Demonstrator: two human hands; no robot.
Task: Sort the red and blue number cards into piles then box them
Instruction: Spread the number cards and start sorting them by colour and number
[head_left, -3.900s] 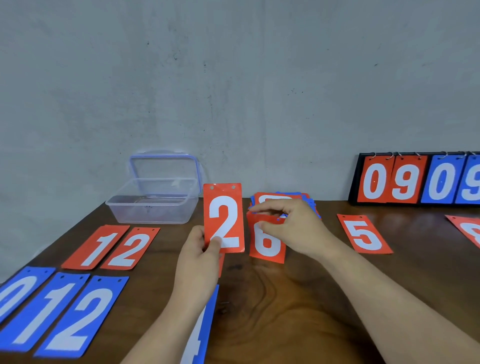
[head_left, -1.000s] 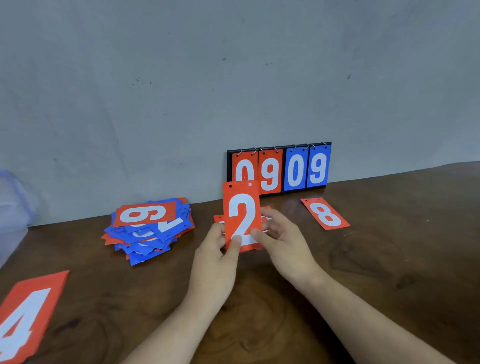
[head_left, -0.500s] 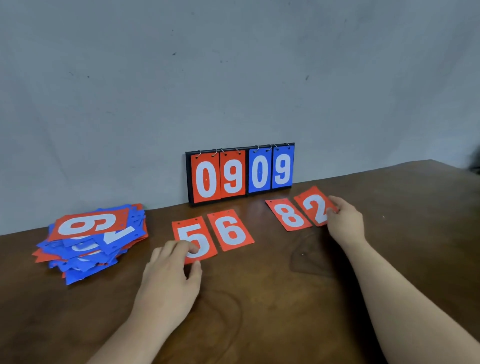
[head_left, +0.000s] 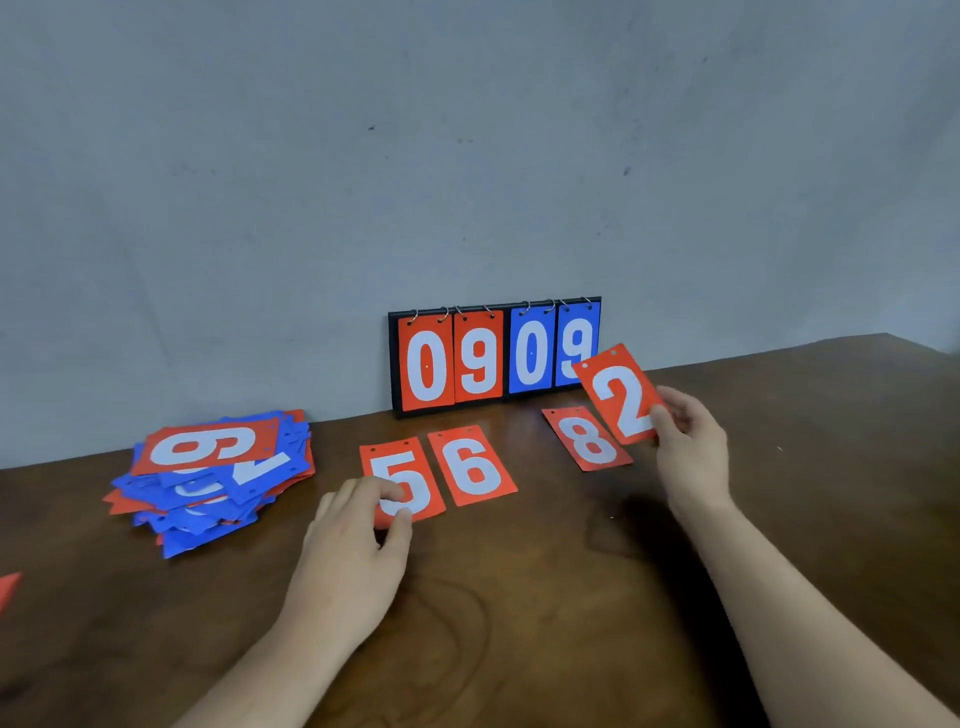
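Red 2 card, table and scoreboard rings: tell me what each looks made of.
Red 2 card: probably thin stiff plastic, matte; it shows no sag though the right hand pinches only its lower corner. Coated cardboard is possible. Table: dark wood or veneer, with visible grain and a soft sheen. Scoreboard rings: likely metal, thin and silvery.

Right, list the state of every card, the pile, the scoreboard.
Red 2 card: held up, tilted, pinched by right hand.
Red 8 card: lying flat.
Red 6 card: lying flat, untouched.
Red 5 card: near edge pinched by left hand.
Card pile: mixed colours, untidy.
Scoreboard: upright, showing 0909.
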